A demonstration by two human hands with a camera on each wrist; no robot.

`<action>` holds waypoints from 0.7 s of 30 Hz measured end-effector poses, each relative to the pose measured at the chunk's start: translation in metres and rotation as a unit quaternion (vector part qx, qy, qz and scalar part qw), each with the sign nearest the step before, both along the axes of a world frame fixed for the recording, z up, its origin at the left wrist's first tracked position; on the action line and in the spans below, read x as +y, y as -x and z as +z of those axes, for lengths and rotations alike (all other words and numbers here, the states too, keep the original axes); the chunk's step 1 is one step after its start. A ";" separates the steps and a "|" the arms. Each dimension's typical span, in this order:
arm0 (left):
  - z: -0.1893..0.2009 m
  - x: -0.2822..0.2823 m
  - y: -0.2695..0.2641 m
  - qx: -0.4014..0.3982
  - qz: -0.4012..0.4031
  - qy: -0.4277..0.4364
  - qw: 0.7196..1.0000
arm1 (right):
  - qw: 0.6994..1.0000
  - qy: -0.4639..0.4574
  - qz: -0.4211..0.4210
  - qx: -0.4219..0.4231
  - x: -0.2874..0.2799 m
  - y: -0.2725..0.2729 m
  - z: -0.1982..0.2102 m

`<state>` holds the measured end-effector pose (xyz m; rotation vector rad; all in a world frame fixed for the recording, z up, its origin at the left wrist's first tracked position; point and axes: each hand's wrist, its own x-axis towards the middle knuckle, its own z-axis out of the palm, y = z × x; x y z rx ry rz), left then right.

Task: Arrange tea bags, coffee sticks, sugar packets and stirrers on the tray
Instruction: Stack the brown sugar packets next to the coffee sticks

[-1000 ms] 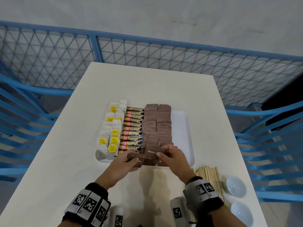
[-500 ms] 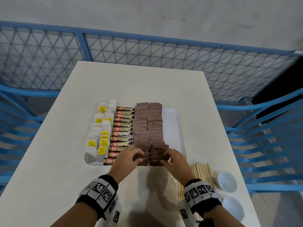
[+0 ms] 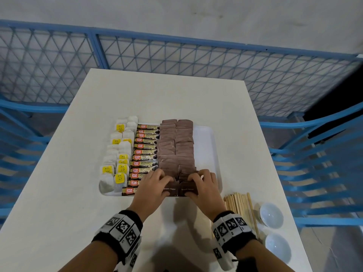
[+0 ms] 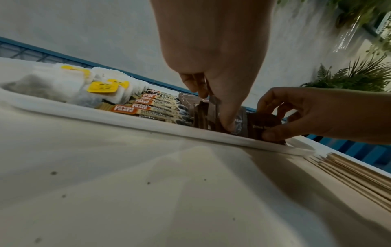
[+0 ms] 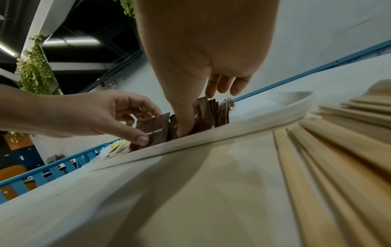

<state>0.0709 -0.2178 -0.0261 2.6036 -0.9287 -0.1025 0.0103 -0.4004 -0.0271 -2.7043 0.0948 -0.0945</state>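
Note:
A white tray (image 3: 206, 146) holds a column of tea bags (image 3: 121, 154), a column of coffee sticks (image 3: 145, 152) and two columns of brown sugar packets (image 3: 176, 146). At the tray's near edge, my left hand (image 3: 165, 184) pinches a sugar packet (image 3: 170, 189) between thumb and fingers at the end of the left sugar column. My right hand (image 3: 191, 185) pinches another sugar packet (image 3: 186, 189) at the end of the right column. The right wrist view shows both packets (image 5: 154, 128) held on edge against the tray rim (image 5: 232, 132). The wooden stirrers (image 3: 239, 209) lie on the table, right of my right wrist.
Two small white bowls (image 3: 272, 214) (image 3: 278, 246) stand near the table's right front edge, beside the stirrers. Blue mesh fencing (image 3: 176, 61) runs behind the table and blue railings flank both sides. The tray's right strip is bare.
Both hands came down to the tray's near end with the sugar packets. The packets were held together a second ago and now stand apart, one at the end of each sugar column.

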 end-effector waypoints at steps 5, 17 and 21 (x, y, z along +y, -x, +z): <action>0.000 -0.001 0.001 -0.028 -0.001 -0.016 0.999 | 0.999 0.006 -0.011 0.032 0.002 -0.007 0.001; -0.003 0.007 0.000 -0.021 -0.015 -0.014 1.000 | 0.998 0.014 0.045 0.049 0.000 -0.003 0.000; -0.003 0.006 0.005 -0.019 0.011 0.024 0.999 | 0.999 0.017 0.030 0.028 0.003 0.000 0.001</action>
